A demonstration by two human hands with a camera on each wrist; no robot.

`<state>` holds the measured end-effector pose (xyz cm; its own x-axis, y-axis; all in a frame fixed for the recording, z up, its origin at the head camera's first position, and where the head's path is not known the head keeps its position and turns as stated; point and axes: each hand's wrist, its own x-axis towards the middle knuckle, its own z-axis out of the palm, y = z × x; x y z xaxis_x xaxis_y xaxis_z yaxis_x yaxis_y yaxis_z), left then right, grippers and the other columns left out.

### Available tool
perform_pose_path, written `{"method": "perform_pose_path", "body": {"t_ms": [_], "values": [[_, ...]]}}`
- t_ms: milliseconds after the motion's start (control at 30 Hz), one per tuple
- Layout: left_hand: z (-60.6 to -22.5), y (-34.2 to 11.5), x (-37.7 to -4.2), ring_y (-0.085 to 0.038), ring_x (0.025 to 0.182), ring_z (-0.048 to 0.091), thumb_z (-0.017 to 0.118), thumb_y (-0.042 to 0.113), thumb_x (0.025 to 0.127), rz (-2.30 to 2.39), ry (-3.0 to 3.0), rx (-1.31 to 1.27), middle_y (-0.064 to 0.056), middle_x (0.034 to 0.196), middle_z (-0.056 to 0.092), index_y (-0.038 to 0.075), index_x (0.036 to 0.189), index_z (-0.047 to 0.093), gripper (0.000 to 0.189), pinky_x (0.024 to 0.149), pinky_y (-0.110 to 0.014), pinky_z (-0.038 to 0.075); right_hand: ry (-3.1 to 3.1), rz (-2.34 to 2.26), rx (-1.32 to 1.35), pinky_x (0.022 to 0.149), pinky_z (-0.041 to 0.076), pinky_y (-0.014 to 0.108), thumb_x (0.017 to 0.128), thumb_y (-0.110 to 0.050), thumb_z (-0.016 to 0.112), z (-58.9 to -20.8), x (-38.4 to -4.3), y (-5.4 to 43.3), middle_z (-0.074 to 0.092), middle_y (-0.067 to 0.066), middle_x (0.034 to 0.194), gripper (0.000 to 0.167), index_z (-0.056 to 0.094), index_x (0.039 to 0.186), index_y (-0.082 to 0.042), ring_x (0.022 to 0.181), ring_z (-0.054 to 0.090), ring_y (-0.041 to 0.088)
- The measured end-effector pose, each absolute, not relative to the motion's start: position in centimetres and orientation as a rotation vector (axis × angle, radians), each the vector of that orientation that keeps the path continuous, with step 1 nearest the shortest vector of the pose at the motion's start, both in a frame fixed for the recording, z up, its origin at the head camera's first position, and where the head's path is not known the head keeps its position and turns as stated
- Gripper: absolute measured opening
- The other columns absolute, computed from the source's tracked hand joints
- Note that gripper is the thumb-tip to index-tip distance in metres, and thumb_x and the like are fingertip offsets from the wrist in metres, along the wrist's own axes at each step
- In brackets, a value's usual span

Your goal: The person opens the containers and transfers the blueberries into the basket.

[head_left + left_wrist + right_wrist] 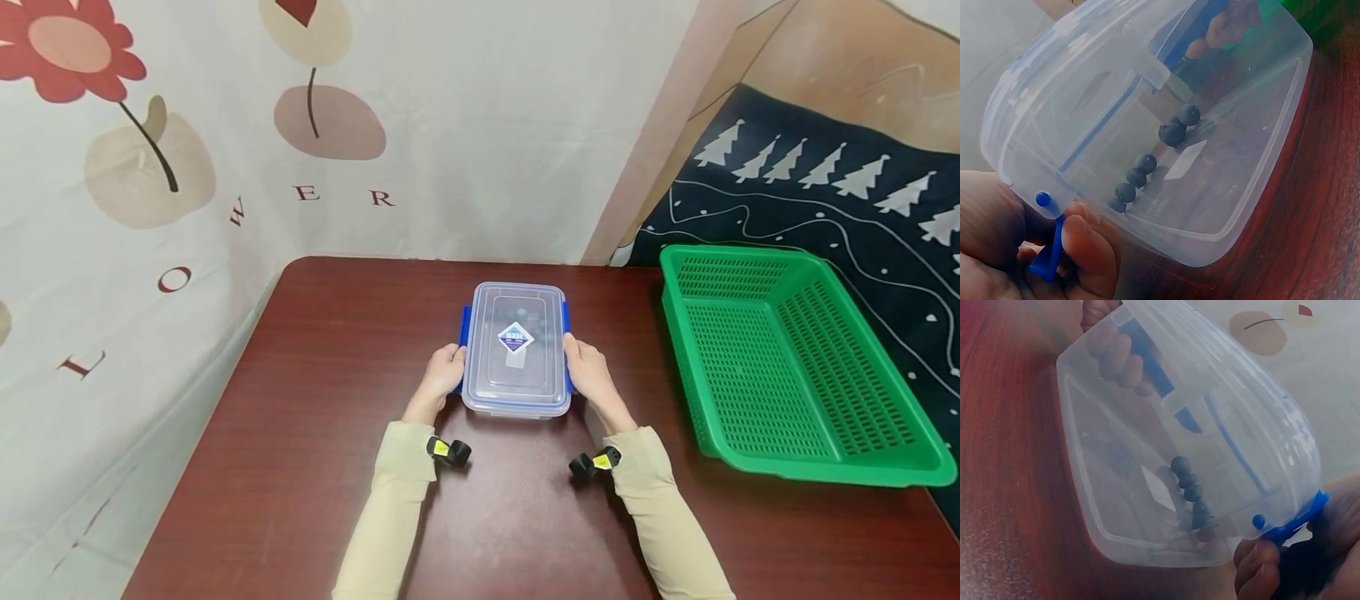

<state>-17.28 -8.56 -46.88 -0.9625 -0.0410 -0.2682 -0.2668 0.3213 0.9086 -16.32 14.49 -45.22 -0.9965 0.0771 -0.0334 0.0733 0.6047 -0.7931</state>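
A clear plastic food container with its lid on rests on the table in front of me. Several dark blue round berries, which look like blueberries, lie inside by the far wall. My left hand grips the left side, thumb and fingers around the blue side clip, which stands out from the wall. On the opposite side my right hand holds the other blue clip, its fingers curled beneath it. A diamond-shaped label sits on the lid.
A green slatted plastic basket stands at the right of the brown table. A white curtain with printed flowers hangs behind the table. Dark cloth with white trees lies beyond the basket.
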Motion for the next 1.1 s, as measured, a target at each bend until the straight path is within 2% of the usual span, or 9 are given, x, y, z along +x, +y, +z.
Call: {"method": "perform_pose_path", "body": {"t_ms": [133,233,467,667,933,1000,1100], "values": [[-46.8,-8.5,-17.3,-0.021,0.076,0.045,0.039,0.014,0.1,1.695,2.39,-0.284,-0.006,0.073,0.044,0.003,0.076,0.046,0.027,0.069,-0.029,0.037,-2.838,1.315,-0.084,0.079,0.047,0.048,0.101,-0.024,0.032,-45.0,-16.4,14.5,0.063,0.027,0.092,0.045,0.062,0.095,0.009,0.089,0.059,0.04],[-46.7,-8.5,-17.3,-0.021,0.078,0.046,0.039,0.014,0.1,1.688,2.395,-0.288,-0.007,0.075,0.046,0.003,0.078,0.047,0.027,0.071,-0.03,0.038,-2.853,1.291,-0.071,0.083,0.045,0.051,0.101,-0.023,0.032,-44.6,-16.3,14.5,0.063,0.029,0.094,0.045,0.061,0.091,0.01,0.093,0.058,0.043],[-46.7,-8.5,-17.2,-0.021,0.077,0.045,0.039,0.014,0.1,1.686,2.393,-0.287,-0.006,0.073,0.044,0.004,0.076,0.045,0.027,0.07,-0.029,0.037,-2.886,1.27,-0.079,0.084,0.045,0.05,0.102,-0.022,0.031,-44.3,-16.2,14.4,0.063,0.028,0.095,0.045,0.061,0.09,0.009,0.095,0.058,0.043],[-46.7,-8.5,-17.2,-0.021,0.076,0.045,0.039,0.014,0.1,1.693,2.394,-0.288,-0.005,0.072,0.044,0.004,0.076,0.045,0.027,0.069,-0.028,0.036,-2.907,1.267,-0.086,0.088,0.044,0.05,0.102,-0.022,0.03,-44.2,-16.3,14.3,0.062,0.029,0.101,0.045,0.062,0.096,0.01,0.1,0.057,0.043],[-46.7,-8.5,-17.2,-0.021,0.077,0.045,0.039,0.014,0.1,1.688,2.399,-0.286,-0.005,0.072,0.043,0.004,0.077,0.046,0.026,0.07,-0.029,0.036,-2.941,1.204,-0.056,0.085,0.045,0.052,0.102,-0.021,0.03,-44.0,-16.4,14.4,0.063,0.029,0.101,0.046,0.063,0.094,0.011,0.099,0.057,0.044],[-46.7,-8.5,-17.1,-0.022,0.077,0.044,0.039,0.014,0.1,1.684,2.396,-0.282,-0.006,0.072,0.043,0.003,0.077,0.045,0.026,0.07,-0.03,0.036,-2.937,1.195,-0.033,0.086,0.045,0.051,0.103,-0.024,0.029,-44.8,-16.8,14.8,0.063,0.028,0.103,0.048,0.064,0.097,0.01,0.1,0.057,0.044],[-46.6,-8.7,-17.0,-0.022,0.081,0.047,0.038,0.014,0.1,1.688,2.375,-0.278,-0.007,0.076,0.047,0.001,0.082,0.049,0.025,0.074,-0.031,0.038,-2.846,1.108,0.011,0.077,0.047,0.049,0.102,-0.04,0.021,-50.4,-18.6,16.2,0.065,0.027,0.096,0.065,0.065,0.092,0.007,0.093,0.06,0.044]]}}
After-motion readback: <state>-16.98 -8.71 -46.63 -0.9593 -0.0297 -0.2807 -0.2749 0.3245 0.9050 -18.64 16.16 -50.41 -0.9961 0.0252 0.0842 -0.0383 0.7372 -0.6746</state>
